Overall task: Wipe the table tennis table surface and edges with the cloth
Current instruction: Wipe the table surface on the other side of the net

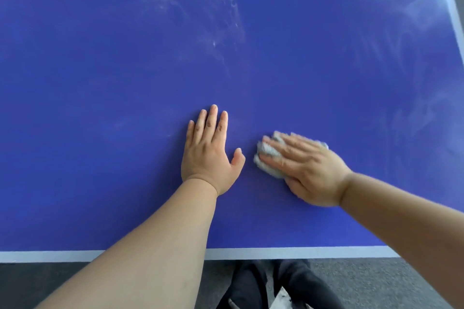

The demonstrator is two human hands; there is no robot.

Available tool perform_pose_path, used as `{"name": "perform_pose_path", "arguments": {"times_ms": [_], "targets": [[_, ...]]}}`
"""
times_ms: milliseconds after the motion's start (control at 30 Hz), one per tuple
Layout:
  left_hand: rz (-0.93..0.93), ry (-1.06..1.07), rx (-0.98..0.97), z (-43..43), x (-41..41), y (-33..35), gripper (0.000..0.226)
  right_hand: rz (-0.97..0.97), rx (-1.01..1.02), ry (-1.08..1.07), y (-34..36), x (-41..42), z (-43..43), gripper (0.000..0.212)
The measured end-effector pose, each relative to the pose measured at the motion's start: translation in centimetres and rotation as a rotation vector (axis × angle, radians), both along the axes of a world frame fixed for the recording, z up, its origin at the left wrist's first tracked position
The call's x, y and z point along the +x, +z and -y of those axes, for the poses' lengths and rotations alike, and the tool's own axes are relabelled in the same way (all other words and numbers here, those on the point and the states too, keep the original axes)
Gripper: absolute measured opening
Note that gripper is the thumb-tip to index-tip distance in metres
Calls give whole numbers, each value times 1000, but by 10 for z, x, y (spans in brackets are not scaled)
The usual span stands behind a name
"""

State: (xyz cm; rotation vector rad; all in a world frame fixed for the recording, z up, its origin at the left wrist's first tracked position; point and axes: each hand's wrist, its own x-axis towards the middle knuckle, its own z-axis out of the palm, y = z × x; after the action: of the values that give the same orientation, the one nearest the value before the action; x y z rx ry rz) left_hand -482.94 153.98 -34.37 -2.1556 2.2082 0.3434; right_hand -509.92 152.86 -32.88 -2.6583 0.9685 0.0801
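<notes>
The blue table tennis table (125,83) fills most of the view, with pale smears and streaks on its surface. My left hand (209,152) lies flat on the table with fingers straight, near the middle. Just to its right, my right hand (306,170) presses flat on a bunched grey cloth (268,160), fingers extended over it and pointing left. The cloth shows under and beyond the fingertips, and its edges look blurred.
A white line runs along the table's near edge (276,253) and another along the right edge (452,0). Grey carpet floor (50,281) lies below the near edge, where my dark trousers (288,283) show.
</notes>
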Motion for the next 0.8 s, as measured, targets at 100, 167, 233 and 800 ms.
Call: {"name": "perform_pose_path", "arguments": {"times_ms": [100,167,233,800], "targets": [[-2,11,-26,-1,0,0,88,12,-70,-236,-3,16,55,64],[0,12,-45,-1,0,-1,88,-20,-76,-369,-3,29,80,63],[10,4,-58,-2,-1,-1,86,-34,-86,-423,-4,36,82,64],[39,9,9,-107,-14,4,82,-73,-48,-270,-2,3,-21,73]]}}
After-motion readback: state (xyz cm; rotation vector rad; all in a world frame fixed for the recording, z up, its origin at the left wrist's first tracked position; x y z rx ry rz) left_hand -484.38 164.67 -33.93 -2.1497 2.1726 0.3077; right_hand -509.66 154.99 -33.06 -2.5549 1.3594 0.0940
